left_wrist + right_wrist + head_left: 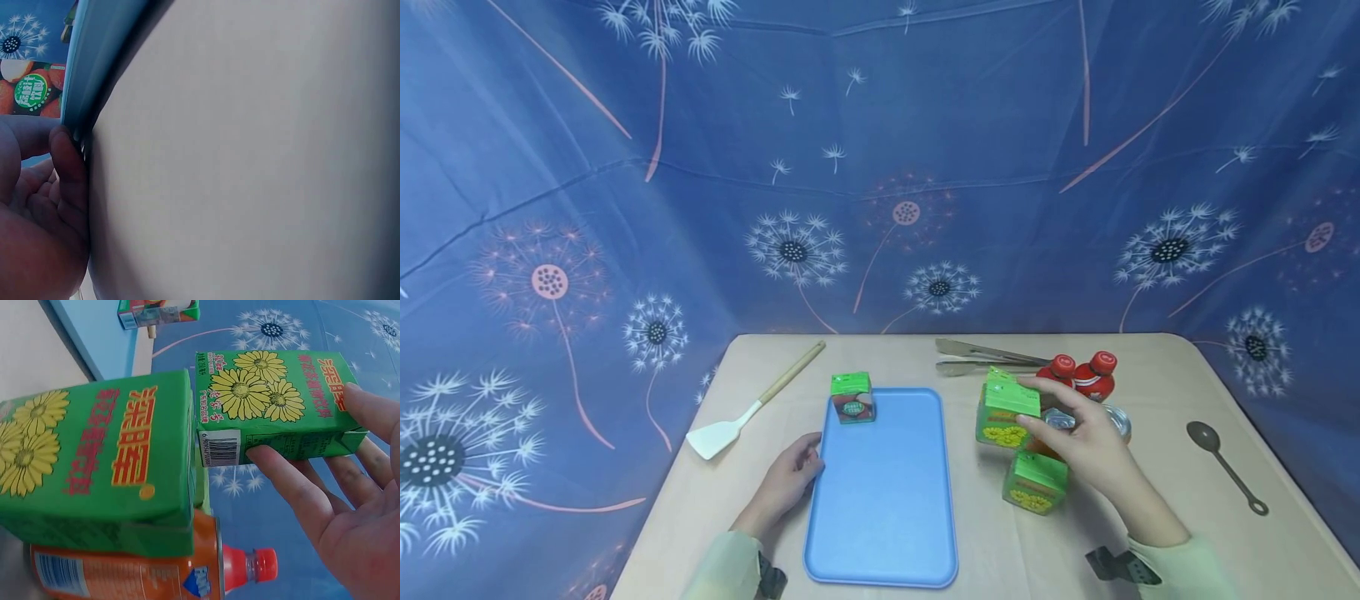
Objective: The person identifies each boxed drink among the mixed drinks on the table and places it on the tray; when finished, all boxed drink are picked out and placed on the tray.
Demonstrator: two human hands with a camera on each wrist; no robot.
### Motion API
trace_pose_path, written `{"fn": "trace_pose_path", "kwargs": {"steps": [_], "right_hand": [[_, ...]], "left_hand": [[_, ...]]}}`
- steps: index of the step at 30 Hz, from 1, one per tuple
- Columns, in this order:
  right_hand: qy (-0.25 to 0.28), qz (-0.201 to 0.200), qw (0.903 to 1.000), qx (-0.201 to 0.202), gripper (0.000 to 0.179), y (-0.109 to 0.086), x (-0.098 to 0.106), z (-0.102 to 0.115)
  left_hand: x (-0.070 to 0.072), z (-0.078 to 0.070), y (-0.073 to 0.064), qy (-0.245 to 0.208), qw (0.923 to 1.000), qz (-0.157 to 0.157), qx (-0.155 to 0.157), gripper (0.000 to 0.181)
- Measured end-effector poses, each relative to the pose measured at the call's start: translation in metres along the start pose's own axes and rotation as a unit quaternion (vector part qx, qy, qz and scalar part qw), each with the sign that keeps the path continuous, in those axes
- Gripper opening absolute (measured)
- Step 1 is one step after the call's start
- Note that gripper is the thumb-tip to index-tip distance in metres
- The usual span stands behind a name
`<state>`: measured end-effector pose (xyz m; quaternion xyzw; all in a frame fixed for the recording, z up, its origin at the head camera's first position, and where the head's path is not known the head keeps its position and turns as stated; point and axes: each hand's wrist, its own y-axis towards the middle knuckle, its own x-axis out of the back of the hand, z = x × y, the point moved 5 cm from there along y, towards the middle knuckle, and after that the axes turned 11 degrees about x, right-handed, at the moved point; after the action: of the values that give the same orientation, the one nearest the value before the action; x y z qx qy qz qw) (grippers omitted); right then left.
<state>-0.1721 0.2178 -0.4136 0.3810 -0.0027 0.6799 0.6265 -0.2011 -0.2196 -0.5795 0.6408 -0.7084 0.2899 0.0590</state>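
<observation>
My right hand [1086, 442] holds a green drink carton [1009, 421] printed with yellow chrysanthemums, pinching it between thumb and fingers. In the right wrist view, this carton [269, 394] shows its barcode end, with the fingertips at its sides. Another chrysanthemum carton [1036, 482] stands just in front of the right hand, large in the right wrist view. At the left edge of a blue tray [880, 500], my left hand [786, 479] pinches the rim. A lychee drink carton [852, 398] stands at the tray's far left corner.
Behind the right hand are two red-capped bottles [1096, 377], a can [1118, 421] and an orange can [131, 569], partly hidden. Tongs [981, 358] lie at the back. A white spatula [718, 437] lies on the left, a dark spoon [1225, 467] on the right.
</observation>
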Motion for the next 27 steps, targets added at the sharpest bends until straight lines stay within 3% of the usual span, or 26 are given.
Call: {"fn": "trace_pose_path", "kwargs": {"steps": [8, 15, 27], "right_hand": [[0.037, 0.012, 0.9992, -0.009, 0.054, 0.006, -0.015, -0.003], [0.008, 0.03, 0.9994, -0.015, 0.052, 0.009, -0.031, -0.004], [0.083, 0.044, 0.9955, -0.008, 0.051, 0.014, -0.059, -0.003]], "left_hand": [[0.0, 0.001, 0.001, 0.002, 0.9999, 0.003, -0.015, 0.049], [0.0, 0.001, 0.0, 0.008, 0.9999, -0.001, -0.013, 0.048], [0.0, -0.001, -0.001, 0.012, 0.9998, -0.008, -0.013, 0.047]]}}
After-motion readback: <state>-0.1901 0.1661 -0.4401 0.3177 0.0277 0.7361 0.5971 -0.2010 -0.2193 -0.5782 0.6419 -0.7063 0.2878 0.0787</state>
